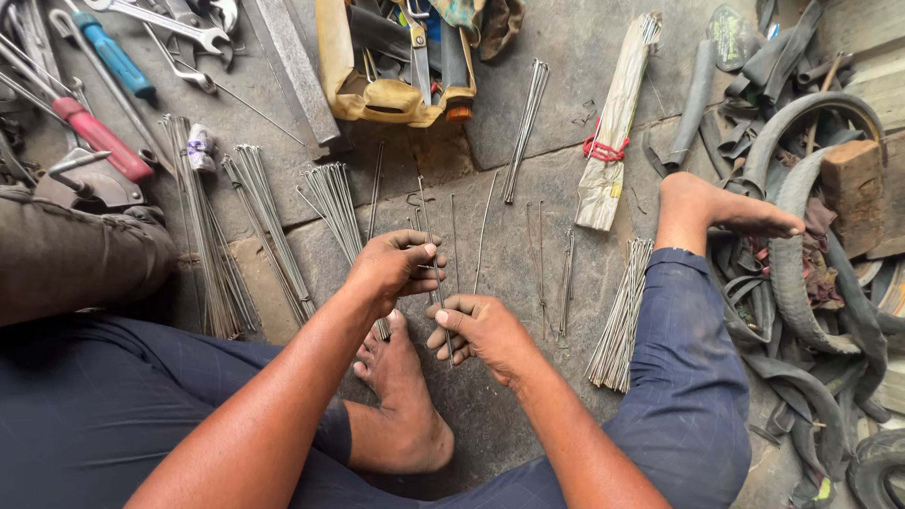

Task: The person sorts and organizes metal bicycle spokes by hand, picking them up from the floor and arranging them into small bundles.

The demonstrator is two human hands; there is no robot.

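the thin metal spokes (432, 247) are a few straight grey wires, held together in a small bunch and standing nearly upright in the picture, a little tilted. the left hand (394, 268) pinches them at the middle and the right hand (481, 332) grips them at the lower end, above the stone floor and just beside the bare foot.

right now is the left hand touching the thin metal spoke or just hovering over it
Touching. The head view shows the left hand with fingers pinched around the thin metal spoke, and the right hand grips the same spoke lower down.
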